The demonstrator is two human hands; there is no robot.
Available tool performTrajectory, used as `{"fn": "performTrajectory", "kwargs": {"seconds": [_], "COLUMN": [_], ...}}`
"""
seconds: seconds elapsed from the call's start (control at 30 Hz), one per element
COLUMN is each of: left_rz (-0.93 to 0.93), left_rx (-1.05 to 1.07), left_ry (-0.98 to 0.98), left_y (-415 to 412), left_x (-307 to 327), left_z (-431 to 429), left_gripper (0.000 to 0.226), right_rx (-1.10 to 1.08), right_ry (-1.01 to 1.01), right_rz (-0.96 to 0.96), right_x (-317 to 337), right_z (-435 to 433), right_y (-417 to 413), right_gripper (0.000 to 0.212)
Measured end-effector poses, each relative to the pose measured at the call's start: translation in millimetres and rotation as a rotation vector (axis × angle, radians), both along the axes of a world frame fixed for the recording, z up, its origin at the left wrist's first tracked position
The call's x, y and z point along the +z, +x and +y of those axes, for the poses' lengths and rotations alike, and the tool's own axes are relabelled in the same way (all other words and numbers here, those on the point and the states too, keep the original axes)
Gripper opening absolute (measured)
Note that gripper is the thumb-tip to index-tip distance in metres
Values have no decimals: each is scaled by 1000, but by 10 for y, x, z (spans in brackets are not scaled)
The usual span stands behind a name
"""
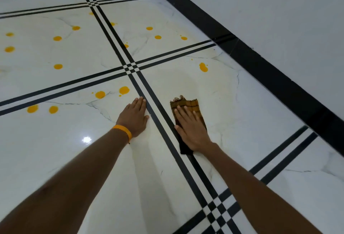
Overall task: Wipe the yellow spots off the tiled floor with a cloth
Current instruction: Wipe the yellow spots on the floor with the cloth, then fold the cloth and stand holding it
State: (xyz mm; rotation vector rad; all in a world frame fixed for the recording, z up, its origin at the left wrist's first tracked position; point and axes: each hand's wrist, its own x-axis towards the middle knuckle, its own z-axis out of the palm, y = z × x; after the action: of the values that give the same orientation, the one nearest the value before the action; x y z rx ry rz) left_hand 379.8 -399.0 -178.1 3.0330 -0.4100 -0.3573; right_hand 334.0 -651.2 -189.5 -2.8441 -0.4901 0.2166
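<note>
A brown folded cloth lies on the white marble floor just right of a double black tile line. My right hand presses flat on the cloth, fingers spread. My left hand, with an orange wristband, rests flat on the bare tile left of that line and holds nothing. Several yellow spots dot the tiles ahead: one beyond the cloth, a pair just past my left hand, more further left and back. The tile around the cloth shows a faint yellowish smear.
Double black lines cross the floor in a grid. A wide black border strip runs along the right side, with a pale grey surface beyond it. A light glare sits on the tile near my left forearm.
</note>
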Motion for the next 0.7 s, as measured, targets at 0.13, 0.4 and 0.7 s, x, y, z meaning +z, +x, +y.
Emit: {"fn": "performTrajectory", "kwargs": {"seconds": [0.13,0.4,0.7], "left_rz": [74,86,699], "left_rx": [-53,-155,699], "left_ry": [161,377,-939], "left_y": [65,57,-7], "left_x": [217,599,1108], "left_z": [-32,-46,-614], "left_gripper": [71,50,76], "right_rx": [-301,-821,-408], "right_ry": [243,397,599], "right_rz": [-12,239,196], "right_x": [240,388,1323], "right_z": [-356,-149,2], "right_y": [22,273,391], "right_gripper": [50,19,15]}}
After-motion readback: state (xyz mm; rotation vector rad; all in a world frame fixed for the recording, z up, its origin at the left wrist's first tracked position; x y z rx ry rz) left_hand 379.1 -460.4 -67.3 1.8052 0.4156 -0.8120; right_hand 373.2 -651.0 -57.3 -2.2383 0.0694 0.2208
